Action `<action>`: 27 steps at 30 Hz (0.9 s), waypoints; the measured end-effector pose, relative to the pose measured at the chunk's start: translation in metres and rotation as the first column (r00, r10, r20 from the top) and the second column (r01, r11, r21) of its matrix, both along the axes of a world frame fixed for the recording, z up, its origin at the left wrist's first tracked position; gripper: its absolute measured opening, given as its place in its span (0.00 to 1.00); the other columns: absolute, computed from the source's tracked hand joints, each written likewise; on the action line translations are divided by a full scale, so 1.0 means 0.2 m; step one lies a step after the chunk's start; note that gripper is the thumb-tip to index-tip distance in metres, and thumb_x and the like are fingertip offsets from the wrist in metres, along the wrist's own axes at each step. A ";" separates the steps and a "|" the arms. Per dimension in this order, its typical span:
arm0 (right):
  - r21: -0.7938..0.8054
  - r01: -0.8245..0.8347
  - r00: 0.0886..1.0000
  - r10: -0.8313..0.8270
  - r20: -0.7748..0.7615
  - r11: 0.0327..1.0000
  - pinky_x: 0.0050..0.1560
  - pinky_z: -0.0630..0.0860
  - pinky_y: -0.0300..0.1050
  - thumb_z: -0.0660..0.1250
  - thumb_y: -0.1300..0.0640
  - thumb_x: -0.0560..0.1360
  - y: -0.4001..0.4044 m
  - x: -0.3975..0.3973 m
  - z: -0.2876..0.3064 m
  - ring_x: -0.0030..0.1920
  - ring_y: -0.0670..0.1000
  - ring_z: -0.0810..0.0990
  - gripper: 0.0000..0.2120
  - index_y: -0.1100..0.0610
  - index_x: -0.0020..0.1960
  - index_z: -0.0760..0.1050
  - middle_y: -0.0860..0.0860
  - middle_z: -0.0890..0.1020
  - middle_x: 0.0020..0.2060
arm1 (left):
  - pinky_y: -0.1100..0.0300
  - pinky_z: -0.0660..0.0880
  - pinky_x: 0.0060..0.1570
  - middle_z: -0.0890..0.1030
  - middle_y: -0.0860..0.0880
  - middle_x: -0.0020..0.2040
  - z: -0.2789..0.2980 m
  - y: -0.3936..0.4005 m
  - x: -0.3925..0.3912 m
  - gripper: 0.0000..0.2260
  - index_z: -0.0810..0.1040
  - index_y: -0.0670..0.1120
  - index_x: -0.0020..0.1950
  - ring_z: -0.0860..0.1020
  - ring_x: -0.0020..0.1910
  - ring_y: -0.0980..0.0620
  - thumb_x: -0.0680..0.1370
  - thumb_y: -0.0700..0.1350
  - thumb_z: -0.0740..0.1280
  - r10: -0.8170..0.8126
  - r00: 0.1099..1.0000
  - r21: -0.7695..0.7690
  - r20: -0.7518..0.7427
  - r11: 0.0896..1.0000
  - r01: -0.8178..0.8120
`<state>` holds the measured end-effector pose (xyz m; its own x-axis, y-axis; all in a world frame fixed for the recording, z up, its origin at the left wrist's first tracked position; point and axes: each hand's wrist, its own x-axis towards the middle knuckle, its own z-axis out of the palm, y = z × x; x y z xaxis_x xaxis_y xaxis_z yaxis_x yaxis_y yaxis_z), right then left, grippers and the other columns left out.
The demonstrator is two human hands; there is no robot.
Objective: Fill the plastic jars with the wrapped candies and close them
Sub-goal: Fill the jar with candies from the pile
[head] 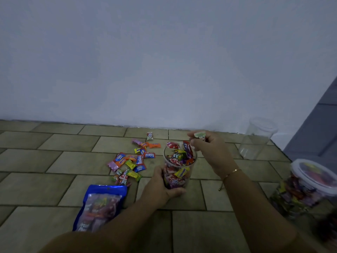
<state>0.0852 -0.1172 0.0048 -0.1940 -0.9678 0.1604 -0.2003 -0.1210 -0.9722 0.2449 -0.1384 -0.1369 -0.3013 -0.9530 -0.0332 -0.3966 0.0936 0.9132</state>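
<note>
A person seated on a tiled floor (54, 161) fills a clear plastic jar (179, 167) with wrapped candies, the step in hand being the loading of this second container. The left hand (162, 185) wraps its fingers round the jar's lower wall, a firm grip that steadies it upright on the tiles. The right hand (207, 148) hovers just above and beside the open rim, its fingers curled and its grip pinched on a small pale-green wrapped candy (199, 135). The jar looks close to full, with wrappers reaching the rim. To the left, the loose candies (133, 161) lie scattered on the floor, and nearer the camera a blue candy bag (102, 205) lies flat, partly hidden by the left forearm. At far right stands a filled jar (302, 190) with its lid already on; behind it, near the wall (164, 61), an empty clear jar (257, 139) waits upright. The next move appears to call for loosening the pinch over the mouth so the sweet drops in without knocking the top wrappers out. Whether a lid for this jar lies within reach cannot be told from this view.
</note>
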 end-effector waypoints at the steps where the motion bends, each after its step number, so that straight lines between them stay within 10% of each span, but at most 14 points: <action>1: -0.012 0.001 1.000 -0.001 -0.012 1.000 0.36 0.74 0.32 0.64 0.66 0.74 0.00 0.01 0.00 0.39 0.40 0.79 0.12 0.50 0.42 0.79 0.46 0.81 0.41 | 0.52 0.73 0.61 0.74 0.59 0.58 0.00 0.00 0.00 0.39 0.61 0.56 0.61 0.74 0.60 0.56 0.58 0.58 0.80 0.001 1.000 -0.001 -0.004 1.000 -0.001; 13: -0.054 -0.018 0.999 0.016 -0.046 0.998 0.37 0.74 0.28 0.64 0.64 0.75 0.03 0.13 -0.04 0.44 0.41 0.77 0.11 0.48 0.46 0.78 0.47 0.80 0.45 | 0.50 0.75 0.59 0.74 0.59 0.59 0.00 0.00 0.01 0.44 0.62 0.58 0.60 0.75 0.59 0.56 0.51 0.70 0.76 -0.014 1.000 0.031 -0.021 0.999 0.015; 21: -0.109 0.001 0.999 0.005 0.050 0.994 0.44 0.77 0.34 0.65 0.56 0.76 0.06 0.15 -0.03 0.44 0.40 0.81 0.08 0.52 0.55 0.76 0.48 0.82 0.44 | 0.53 0.73 0.61 0.73 0.60 0.57 0.02 0.01 0.01 0.41 0.61 0.54 0.63 0.73 0.59 0.56 0.58 0.61 0.79 -0.027 1.000 0.019 0.007 0.999 0.027; 27: -0.132 0.358 0.931 -0.364 -0.022 0.924 0.42 0.72 0.35 0.61 0.50 0.78 0.07 0.01 -0.14 0.42 0.37 0.77 0.08 0.52 0.47 0.77 0.46 0.78 0.39 | 0.56 0.72 0.60 0.71 0.59 0.56 0.03 0.01 0.00 0.38 0.61 0.54 0.61 0.71 0.60 0.55 0.60 0.58 0.79 -0.023 0.999 -0.002 0.032 1.000 0.023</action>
<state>0.0881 -0.1038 -0.0240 -0.5160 -0.8058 0.2906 -0.2959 -0.1507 -0.9433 0.2454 -0.1364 -0.1303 -0.3216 -0.9460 -0.0412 -0.4237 0.1048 0.8997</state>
